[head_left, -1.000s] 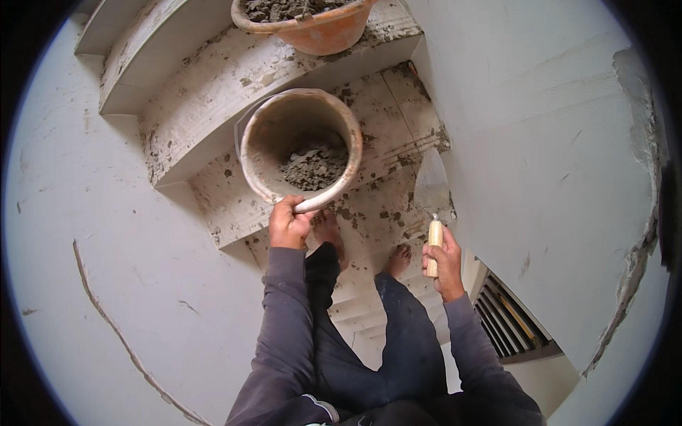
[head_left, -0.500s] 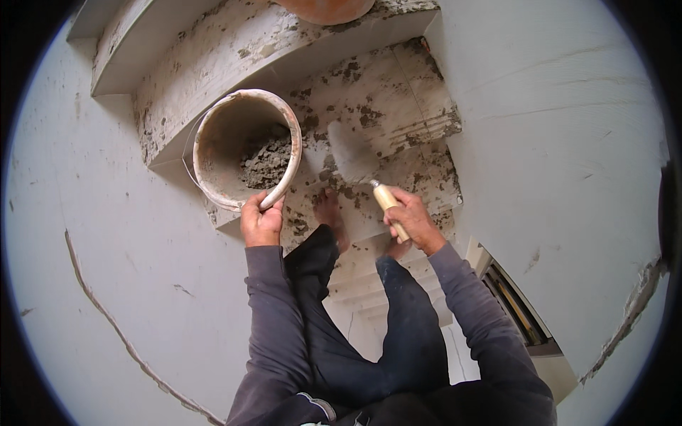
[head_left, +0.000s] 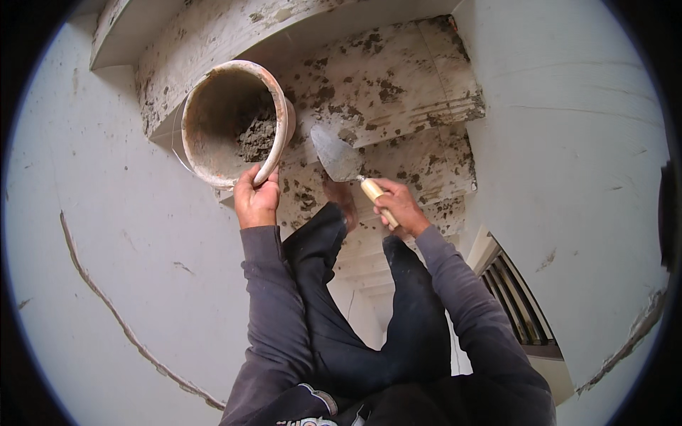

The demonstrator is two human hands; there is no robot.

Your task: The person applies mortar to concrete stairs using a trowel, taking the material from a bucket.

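My left hand (head_left: 257, 199) grips the near rim of a pale, dirt-smeared bucket (head_left: 202, 157), which is tilted so its mouth faces me. Lumpy grey mortar (head_left: 257, 138) lies against the right side inside it. A thin wire handle hangs at the bucket's left. My right hand (head_left: 399, 207) is closed round the light wooden handle of a trowel (head_left: 337, 156). The trowel's grey, mortar-smeared blade points up and left, to the right of the bucket and apart from it. Whether the bucket's base rests on a step is hidden.
Mortar-spattered stair steps (head_left: 398, 92) run across the far side and continue down beneath my legs. Pale walls stand on both sides, the left one (head_left: 121, 234) with a long rough groove. A dark barred opening (head_left: 522, 302) shows at the lower right. My bare feet are on the steps.
The trowel and my right hand have shifted slightly left, nearer the bucket. The bucket sits a little higher and further left in view. An orange container at the top edge has left the view.
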